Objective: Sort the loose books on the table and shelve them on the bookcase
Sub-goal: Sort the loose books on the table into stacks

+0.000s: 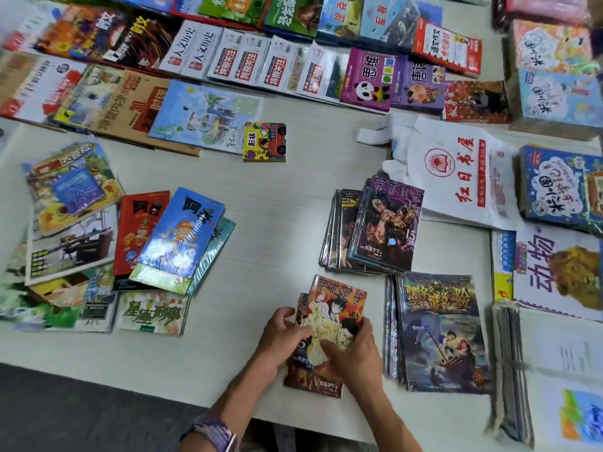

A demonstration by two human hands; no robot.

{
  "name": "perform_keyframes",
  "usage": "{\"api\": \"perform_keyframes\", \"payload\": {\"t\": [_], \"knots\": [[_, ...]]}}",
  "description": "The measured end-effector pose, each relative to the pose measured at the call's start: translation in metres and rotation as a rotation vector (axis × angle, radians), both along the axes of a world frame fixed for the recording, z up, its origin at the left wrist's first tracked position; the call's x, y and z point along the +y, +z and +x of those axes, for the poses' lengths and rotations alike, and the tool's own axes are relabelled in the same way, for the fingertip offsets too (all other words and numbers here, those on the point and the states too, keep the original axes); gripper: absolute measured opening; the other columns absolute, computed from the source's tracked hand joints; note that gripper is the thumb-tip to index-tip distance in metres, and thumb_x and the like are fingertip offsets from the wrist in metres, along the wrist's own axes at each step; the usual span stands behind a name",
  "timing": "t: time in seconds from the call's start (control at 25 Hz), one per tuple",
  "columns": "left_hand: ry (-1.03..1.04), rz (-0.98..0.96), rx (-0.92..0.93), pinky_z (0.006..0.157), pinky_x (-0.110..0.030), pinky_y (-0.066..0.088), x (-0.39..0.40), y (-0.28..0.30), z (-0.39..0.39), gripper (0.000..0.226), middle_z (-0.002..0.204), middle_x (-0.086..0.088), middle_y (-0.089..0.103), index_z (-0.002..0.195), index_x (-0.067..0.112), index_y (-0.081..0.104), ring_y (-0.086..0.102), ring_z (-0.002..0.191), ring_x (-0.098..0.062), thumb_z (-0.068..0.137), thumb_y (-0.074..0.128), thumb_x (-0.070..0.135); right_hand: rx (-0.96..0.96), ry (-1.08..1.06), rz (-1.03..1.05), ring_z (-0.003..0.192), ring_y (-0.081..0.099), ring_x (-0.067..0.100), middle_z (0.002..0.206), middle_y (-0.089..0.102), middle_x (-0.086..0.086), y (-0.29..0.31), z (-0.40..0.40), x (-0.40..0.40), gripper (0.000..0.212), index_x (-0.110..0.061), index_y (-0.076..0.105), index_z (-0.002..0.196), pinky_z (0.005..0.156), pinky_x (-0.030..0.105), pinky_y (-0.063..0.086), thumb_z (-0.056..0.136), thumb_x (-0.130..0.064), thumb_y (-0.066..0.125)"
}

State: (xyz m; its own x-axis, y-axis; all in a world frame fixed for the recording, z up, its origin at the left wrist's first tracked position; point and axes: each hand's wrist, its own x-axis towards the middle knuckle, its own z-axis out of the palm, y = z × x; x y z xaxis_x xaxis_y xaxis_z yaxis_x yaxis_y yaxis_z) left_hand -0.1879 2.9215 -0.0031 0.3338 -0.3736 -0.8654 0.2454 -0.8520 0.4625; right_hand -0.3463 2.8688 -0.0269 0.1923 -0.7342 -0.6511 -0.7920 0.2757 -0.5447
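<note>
**A:** Where do you have the books right now?

**B:** Your left hand [283,331] and right hand [354,349] both clasp the small manga stack [329,324] at the near edge of the surface [277,203], left fingers curled on its left side, right thumb pressed across the top cover. It lies just left of the adventure book pile [439,331] and near the dark manga pile [381,230].

**A:** How will the stack handle?

**B:** Judging by the sheen, these are thin, shrink-wrapped paperbacks: light, a little bendy, and slippery against each other. Squeeze from both long edges and keep that thumb on top, or the upper volumes may slide off. Square them on the surface before you lift.

**A:** Anything you cannot make out?

**B:** The bookcase is out of view. How many volumes you hold is unclear; your hands cover the lower covers. The left heap [98,243] and the far right are blurred, and the plastic bag [456,177] hides whatever lies beneath it.
</note>
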Motion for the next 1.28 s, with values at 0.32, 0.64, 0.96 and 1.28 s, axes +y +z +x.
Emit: {"api": "perform_keyframes", "payload": {"t": [0.32, 0.64, 0.96, 1.28], "knots": [[0.306, -0.160, 0.106, 0.075, -0.031, 0.050, 0.015, -0.004, 0.005, 0.023, 0.106, -0.010, 0.071, 0.107, 0.012, 0.058, 0.069, 0.093, -0.023, 0.088, 0.069, 0.018, -0.546, -0.629, 0.366, 0.099, 0.071, 0.043, 0.102, 0.067, 0.027, 0.011, -0.023, -0.015, 0.022, -0.004, 0.055, 0.106, 0.077, 0.047, 0.063, 0.091, 0.010, 0.063], [0.489, -0.262, 0.033, 0.069, -0.023, 0.050, 0.024, -0.008, 0.037, 0.015, 0.100, -0.006, 0.075, 0.099, 0.018, 0.071, 0.069, 0.087, -0.016, 0.095, 0.060, 0.008, -0.599, -0.661, 0.343, 0.084, 0.076, 0.030, 0.101, 0.078, 0.016, 0.027, -0.040, -0.039, 0.026, -0.013, 0.058, 0.118, 0.071, 0.045, 0.064, 0.098, 0.004, 0.053], [0.616, -0.337, 0.255, 0.072, -0.032, 0.054, 0.022, 0.007, 0.032, 0.018, 0.093, -0.012, 0.077, 0.100, 0.005, 0.070, 0.072, 0.082, -0.023, 0.097, 0.055, 0.016, -0.646, -0.548, 0.431, 0.098, 0.074, 0.035, 0.117, 0.073, 0.020, 0.028, -0.001, -0.023, 0.025, -0.011, 0.059, 0.121, 0.085, 0.049, 0.060, 0.099, 0.000, 0.055], [0.383, -0.534, 0.352, 0.076, -0.033, 0.058, -0.020, 0.056, 0.017, 0.029, 0.111, -0.014, 0.074, 0.118, 0.008, 0.065, 0.072, 0.094, -0.024, 0.102, 0.045, 0.021, -0.735, -0.525, 0.334, 0.101, 0.074, 0.036, 0.115, 0.075, 0.015, 0.074, 0.010, -0.049, 0.033, -0.018, 0.058, 0.127, 0.086, 0.055, 0.060, 0.099, -0.001, 0.054]]}}
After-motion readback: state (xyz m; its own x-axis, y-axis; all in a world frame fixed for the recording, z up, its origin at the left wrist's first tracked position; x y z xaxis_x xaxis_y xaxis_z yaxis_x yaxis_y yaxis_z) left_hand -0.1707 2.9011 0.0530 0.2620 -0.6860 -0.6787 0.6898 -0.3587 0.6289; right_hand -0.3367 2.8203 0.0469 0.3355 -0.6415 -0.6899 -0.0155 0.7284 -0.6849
